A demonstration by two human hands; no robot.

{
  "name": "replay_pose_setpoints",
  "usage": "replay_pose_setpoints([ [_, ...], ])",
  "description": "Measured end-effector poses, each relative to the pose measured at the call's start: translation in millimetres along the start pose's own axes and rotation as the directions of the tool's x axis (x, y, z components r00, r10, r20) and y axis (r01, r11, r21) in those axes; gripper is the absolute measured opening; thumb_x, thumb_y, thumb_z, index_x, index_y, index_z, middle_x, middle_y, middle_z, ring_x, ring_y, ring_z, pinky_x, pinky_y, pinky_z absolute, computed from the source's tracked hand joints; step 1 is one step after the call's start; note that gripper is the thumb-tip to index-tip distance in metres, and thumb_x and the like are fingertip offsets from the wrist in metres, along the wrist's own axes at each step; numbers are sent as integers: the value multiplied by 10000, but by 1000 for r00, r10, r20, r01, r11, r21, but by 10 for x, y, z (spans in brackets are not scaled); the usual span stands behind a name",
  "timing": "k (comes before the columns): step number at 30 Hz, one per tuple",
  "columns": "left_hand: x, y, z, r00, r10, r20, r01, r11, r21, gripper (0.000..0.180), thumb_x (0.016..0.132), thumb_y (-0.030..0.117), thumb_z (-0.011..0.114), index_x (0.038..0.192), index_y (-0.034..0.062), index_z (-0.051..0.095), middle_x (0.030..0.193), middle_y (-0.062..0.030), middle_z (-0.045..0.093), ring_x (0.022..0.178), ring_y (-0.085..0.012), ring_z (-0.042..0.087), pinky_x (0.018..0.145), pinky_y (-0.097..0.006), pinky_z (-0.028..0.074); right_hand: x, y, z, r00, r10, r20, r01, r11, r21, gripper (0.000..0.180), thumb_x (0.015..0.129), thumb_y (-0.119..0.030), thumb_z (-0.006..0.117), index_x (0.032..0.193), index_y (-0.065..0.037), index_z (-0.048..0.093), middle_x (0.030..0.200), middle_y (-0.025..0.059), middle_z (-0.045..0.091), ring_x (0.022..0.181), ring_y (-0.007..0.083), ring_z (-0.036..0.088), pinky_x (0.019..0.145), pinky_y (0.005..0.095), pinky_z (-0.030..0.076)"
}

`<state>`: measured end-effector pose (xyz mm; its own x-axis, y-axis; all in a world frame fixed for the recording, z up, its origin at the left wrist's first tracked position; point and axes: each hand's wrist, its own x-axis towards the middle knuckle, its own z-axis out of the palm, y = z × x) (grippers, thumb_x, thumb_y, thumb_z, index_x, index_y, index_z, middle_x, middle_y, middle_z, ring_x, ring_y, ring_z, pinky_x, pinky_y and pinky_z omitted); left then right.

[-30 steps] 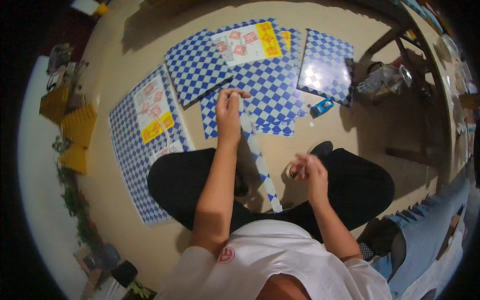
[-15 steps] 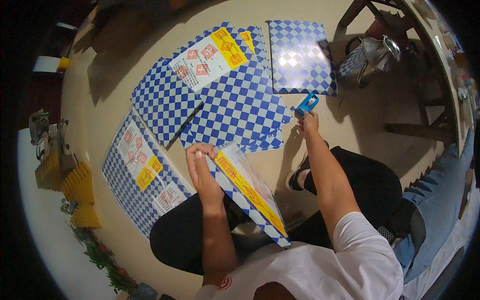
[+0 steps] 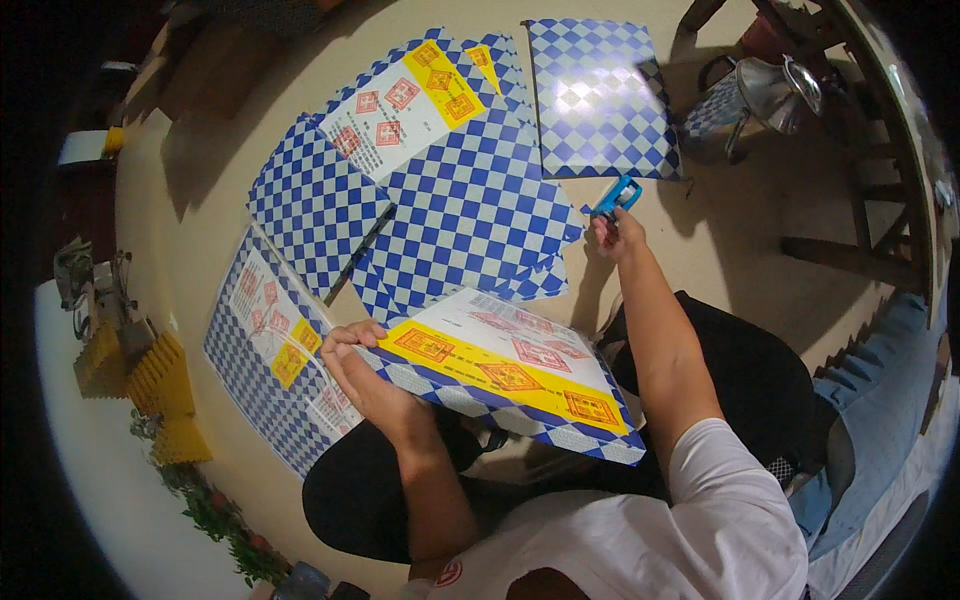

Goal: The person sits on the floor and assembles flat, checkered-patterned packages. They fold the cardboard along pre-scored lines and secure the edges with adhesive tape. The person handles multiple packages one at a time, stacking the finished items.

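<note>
We see a tan floor (image 3: 760,270) carrying 5 or so blue-white checkered sheets (image 3: 470,210), overlapping; 1 separate sheet (image 3: 600,95) top right, 1 (image 3: 265,350) at left. Blue tool (image 3: 615,195) lies just beside the separate sheet.

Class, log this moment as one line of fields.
left hand: holds checkered sheet | right hand: on blue tool | floor: more checkered sheets

Beige floor (image 3: 800,260), dark wooden furniture (image 3: 880,160) beside it.
</note>
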<state>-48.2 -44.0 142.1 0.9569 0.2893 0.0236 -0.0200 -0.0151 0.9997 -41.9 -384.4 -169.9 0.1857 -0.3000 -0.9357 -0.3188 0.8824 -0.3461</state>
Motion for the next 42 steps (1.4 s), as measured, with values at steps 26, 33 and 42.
replay_pose_setpoints([
  [26, 55, -62, 39, 999, -13, -43, 17, 994, 107, 269, 1053, 231, 278, 1037, 30, 456, 959, -93, 514, 895, -180, 499, 925, -325, 379, 123, 622, -141, 883, -434, 178, 467, 778, -420, 182, 952, -230, 629, 848, -83, 606, 687, 12, 574, 586, 127, 536, 540, 273, 447],
  [33, 68, 14, 51, 1000, 1, 6, -1, 1000, -22, 281, 1078, 230, 343, 1036, 11, 515, 988, -99, 575, 941, -164, 555, 958, -340, 393, -754, 369, 567, 737, -228, 637, 573, 710, -408, 169, 966, -284, 636, 936, -121, 604, 781, -33, 548, 685, 83, 503, 647, 268, 427],
  [42, 158, -71, -166, 971, -234, 36, 231, 902, -366, 162, 989, 199, 578, 1001, 45, 628, 1001, -76, 691, 960, -131, 600, 932, -290, 430, -3551, -38, 1714, 25, 498, 867, 947, 266, -180, 142, 980, -222, 624, 959, -83, 605, 810, 3, 538, 717, 111, 485, 672, 264, 417],
])
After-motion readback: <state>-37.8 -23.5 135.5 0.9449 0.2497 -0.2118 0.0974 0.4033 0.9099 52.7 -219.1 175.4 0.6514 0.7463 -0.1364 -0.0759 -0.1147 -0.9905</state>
